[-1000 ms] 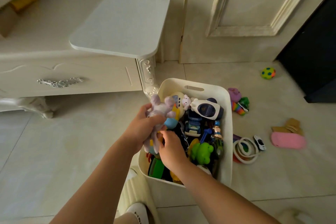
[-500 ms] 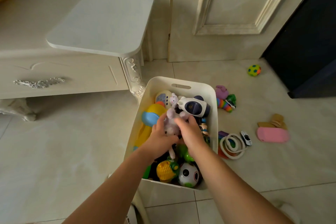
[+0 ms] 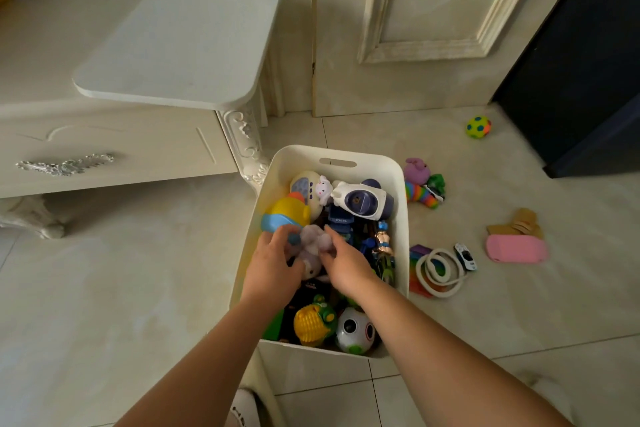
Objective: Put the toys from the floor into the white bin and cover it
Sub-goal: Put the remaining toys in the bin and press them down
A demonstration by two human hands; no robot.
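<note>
The white bin (image 3: 346,153) stands on the tiled floor, packed with several toys. Both hands reach into its middle. My left hand (image 3: 273,263) and my right hand (image 3: 344,265) press a pale purple plush bunny (image 3: 313,246) down among the toys, fingers curled on it from either side. On the floor right of the bin lie a purple toy with a rainbow caterpillar (image 3: 420,184), white rings on a rainbow toy (image 3: 438,272), a small toy car (image 3: 465,256), a pink case (image 3: 516,249) and a green spotted ball (image 3: 478,127). A flat white lid (image 3: 180,42) rests on the cabinet.
A cream cabinet (image 3: 104,146) with a carved leg stands left of the bin. A cream door (image 3: 415,28) is behind, and a dark piece of furniture (image 3: 581,80) is at the right. Tan pieces (image 3: 519,224) lie by the pink case.
The hands brought the plush bunny from above the bin's left rim down into the bin, where it now sits lower among the toys. The camera view shifted left.
</note>
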